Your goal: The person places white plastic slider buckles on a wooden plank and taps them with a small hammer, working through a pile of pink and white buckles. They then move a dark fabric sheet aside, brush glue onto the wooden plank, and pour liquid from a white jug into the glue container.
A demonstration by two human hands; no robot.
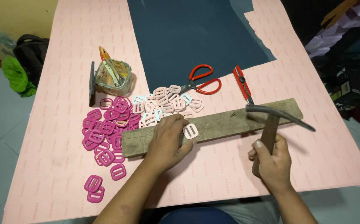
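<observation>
My left hand [168, 140] rests on a worn wooden plank [225, 122] and pinches a pale pink slide buckle [190, 131] against its top. My right hand [272, 159] grips the wooden handle of a hammer [276, 116], whose dark metal head hangs over the plank's right end. The plank lies across a pink sheet [312, 137] on the table. A heap of magenta buckles [105, 132] lies left of the plank. Pale pink and light blue buckles [165, 104] are piled just behind it.
Red-handled scissors [201, 83] and a small red cutter [242, 84] lie behind the plank, next to a dark blue sheet [196, 37]. A clear jar [113, 79] holding tools stands at the back left beside a dark flat bar [91, 83]. Bags sit on the floor at left.
</observation>
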